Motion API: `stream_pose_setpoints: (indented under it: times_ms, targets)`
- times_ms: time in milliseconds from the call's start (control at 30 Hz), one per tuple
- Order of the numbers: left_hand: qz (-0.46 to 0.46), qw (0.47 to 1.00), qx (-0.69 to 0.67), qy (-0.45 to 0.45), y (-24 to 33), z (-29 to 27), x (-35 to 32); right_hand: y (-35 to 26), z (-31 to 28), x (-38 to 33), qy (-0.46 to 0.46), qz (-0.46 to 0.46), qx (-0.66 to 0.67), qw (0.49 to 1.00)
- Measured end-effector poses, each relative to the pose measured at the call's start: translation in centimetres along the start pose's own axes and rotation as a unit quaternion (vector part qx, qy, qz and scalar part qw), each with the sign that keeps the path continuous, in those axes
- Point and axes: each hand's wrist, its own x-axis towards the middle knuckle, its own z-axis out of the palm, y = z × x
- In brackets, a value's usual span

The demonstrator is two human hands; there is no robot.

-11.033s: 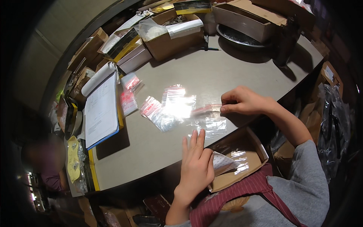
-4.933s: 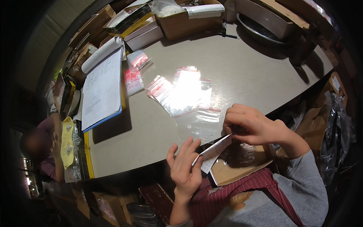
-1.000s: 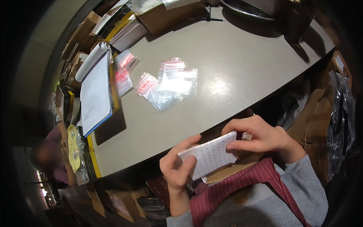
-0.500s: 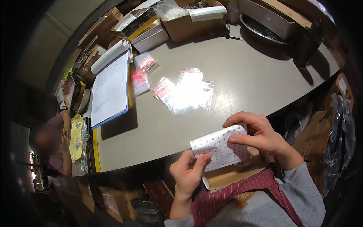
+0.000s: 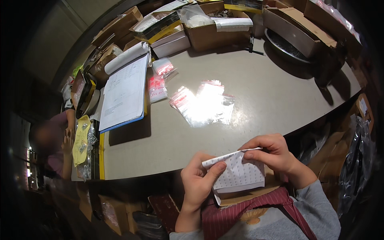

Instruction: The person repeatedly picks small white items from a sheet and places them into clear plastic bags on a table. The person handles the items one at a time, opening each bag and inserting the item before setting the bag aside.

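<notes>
Cardboard boxes crowd the far edge of a big, smooth grey bench (image 5: 160, 150). One open brown cardboard box (image 5: 216, 38) has dark bits inside and a clear plastic bag (image 5: 196, 18) on its left part. A short black pen (image 5: 256, 51) lies near it. Close to the far right corner is a round, shiny metal pan (image 5: 285, 47) full of tiny dark bits.

Toward the left edge, a blue clipboard with white papers (image 5: 123, 92) sits tilted. Small red and clear plastic bags (image 5: 157, 88) lie just beside it. Flat clear plastic bags with red stripes (image 5: 216, 106) lie in a pile near the middle, shining white in the light. At the left edge is a wrinkled yellow paper (image 5: 81, 138), with another person's hands (image 5: 68, 140) near it.

By the near edge, a white paper sheet with rows of small dark marks (image 5: 238, 174) is held up over an open tan cardboard box (image 5: 242, 196). The left hand (image 5: 200, 174) pinches its top left corner, thumb in front. The right hand (image 5: 273, 154) pinches its top right part, thumb in front too. The other fingers are bent behind the sheet, partly hidden.
</notes>
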Motion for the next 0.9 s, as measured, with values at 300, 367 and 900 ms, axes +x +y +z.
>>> stream_pose_setpoints:
  times_ms: [300,367,900]
  targets:
    - [0.000,1.000,0.009,-0.001,0.5,-0.5,1.0,0.0,-1.0,1.5,-0.067,0.044,-0.030,0.996]
    - [0.003,1.000,0.006,-0.007,0.5,-0.5,1.4,0.3,-1.0,1.8,-0.085,0.020,-0.073,0.993]
    - [0.087,0.983,0.159,0.036,-0.6,-0.3,3.2,0.0,1.2,4.0,0.007,-0.316,-0.501,0.806]
